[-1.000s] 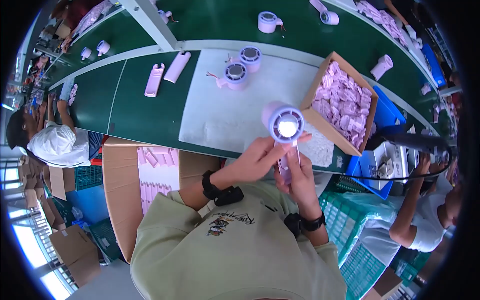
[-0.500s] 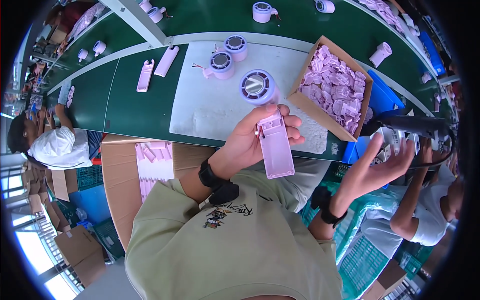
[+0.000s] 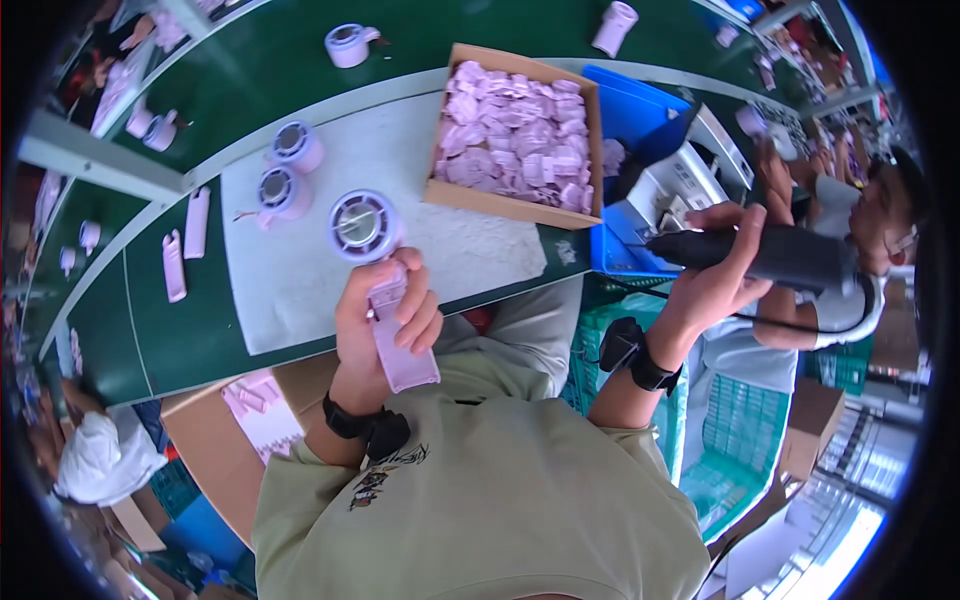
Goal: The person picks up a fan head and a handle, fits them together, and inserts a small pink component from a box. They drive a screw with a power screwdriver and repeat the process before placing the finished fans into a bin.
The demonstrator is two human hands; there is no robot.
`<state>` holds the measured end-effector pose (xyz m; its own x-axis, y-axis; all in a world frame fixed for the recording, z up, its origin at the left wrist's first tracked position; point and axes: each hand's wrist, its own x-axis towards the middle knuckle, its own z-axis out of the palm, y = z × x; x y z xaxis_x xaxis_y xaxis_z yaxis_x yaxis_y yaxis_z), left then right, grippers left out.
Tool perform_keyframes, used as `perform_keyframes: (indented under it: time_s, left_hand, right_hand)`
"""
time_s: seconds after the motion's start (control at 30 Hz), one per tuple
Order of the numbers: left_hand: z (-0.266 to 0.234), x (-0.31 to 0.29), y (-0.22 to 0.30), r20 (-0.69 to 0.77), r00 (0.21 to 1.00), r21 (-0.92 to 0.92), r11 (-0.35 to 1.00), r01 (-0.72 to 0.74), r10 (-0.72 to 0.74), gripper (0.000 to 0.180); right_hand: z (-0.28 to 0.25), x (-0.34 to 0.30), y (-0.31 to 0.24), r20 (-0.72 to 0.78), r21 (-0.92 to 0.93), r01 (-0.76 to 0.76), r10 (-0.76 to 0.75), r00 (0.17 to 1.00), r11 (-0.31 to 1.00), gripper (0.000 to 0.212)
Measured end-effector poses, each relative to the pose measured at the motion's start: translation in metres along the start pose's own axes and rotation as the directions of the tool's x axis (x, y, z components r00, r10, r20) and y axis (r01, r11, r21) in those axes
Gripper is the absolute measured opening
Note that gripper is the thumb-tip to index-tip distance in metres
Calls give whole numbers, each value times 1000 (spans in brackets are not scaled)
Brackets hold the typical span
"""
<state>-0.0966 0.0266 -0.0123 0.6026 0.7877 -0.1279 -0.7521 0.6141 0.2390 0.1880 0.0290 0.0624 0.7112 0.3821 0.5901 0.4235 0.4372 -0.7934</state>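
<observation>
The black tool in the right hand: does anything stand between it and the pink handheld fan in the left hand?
Nothing visible stands between the black tool and the pink handheld fan; the cardboard box sits farther forward.

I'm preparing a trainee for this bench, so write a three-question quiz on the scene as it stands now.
1. True or false: the right hand is around the black tool.
2. As pictured, which side of the two fan heads on the white mat is the cardboard box of pink parts? A) left B) right
3. Fill in: the left hand holds a fan by its ____ handle.

Key: 1 true; 2 B; 3 pink.
</observation>
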Motion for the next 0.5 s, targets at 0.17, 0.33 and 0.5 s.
perform_keyframes:
  time_s: [0.17,0.33,0.5]
  left_hand:
    - [-8,4,-4,-66,998,150,989,-3,13,27]
    - [0,8,-13,-117,993,244,969,29,0,26]
    - [6,9,-16,-207,977,310,944,115,-51,24]
  right_hand:
    - [-22,12,1,-14,162,-77,80,997,984,14]
    - [-17,27,4,-120,107,67,-54,991,992,13]
    - [-13,15,15,-70,-83,18,-24,997,996,11]
